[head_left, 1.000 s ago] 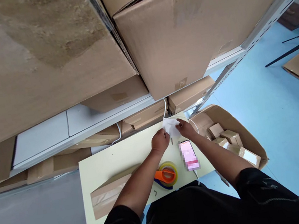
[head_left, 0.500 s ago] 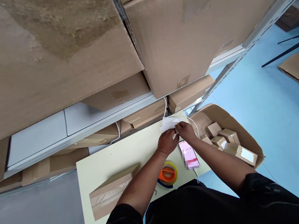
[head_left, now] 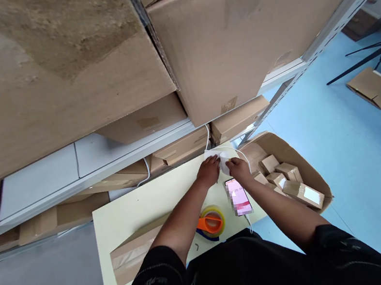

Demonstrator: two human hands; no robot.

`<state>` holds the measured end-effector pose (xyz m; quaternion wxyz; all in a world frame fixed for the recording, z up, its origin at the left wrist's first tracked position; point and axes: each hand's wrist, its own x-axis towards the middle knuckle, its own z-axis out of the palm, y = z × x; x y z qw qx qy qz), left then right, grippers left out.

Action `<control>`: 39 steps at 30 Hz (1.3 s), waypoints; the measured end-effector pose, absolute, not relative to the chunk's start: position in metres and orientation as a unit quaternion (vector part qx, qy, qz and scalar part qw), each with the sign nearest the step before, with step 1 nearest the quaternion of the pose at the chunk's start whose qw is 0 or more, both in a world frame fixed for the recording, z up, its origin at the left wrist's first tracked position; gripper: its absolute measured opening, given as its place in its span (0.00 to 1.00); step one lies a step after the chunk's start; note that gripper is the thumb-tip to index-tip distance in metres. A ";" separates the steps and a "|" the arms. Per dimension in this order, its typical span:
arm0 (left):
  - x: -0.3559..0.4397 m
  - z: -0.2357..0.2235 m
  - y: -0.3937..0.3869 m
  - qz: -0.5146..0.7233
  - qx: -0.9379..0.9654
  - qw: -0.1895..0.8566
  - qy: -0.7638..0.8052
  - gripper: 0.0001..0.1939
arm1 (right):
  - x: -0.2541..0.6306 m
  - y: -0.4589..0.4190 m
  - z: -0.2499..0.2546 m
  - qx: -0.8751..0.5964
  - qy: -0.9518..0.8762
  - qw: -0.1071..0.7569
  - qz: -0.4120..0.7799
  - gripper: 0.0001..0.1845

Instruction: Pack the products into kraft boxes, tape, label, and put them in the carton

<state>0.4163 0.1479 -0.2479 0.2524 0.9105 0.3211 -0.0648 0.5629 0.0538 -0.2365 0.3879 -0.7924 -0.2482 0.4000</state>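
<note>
In the head view, the person's right hand (head_left: 238,170) is pinching a curled piece of white paper (head_left: 224,162) between thumb and forefinger, near the far edge of the cream table (head_left: 145,202). The left hand (head_left: 209,171) is reaching to the paper from the other side, its fingers pointing forward over the white; whether they are gripping or only resting there, I cannot tell. A lit phone (head_left: 240,197) is lying just below the right hand, a cable (head_left: 249,223) running from its near end. An orange tape dispenser (head_left: 210,224) is sitting near the table's front edge, and a long box (head_left: 132,258) is lying partly behind the left forearm. Beside the table, an open carton (head_left: 302,157) is holding small boxes (head_left: 288,172).
</note>
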 end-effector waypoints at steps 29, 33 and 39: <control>0.446 -0.249 0.154 -0.186 0.906 0.193 0.327 0.42 | 0.628 0.000 -0.236 -0.793 -0.108 0.442 0.406 0.12; 0.448 -0.247 0.151 -0.191 0.905 0.191 0.330 0.45 | 0.642 -0.020 -0.224 -0.792 -0.089 0.459 0.392 0.11; 0.446 -0.239 0.149 -0.166 0.897 0.231 0.339 0.47 | 0.638 -0.036 -0.195 -0.784 -0.118 0.481 0.375 0.15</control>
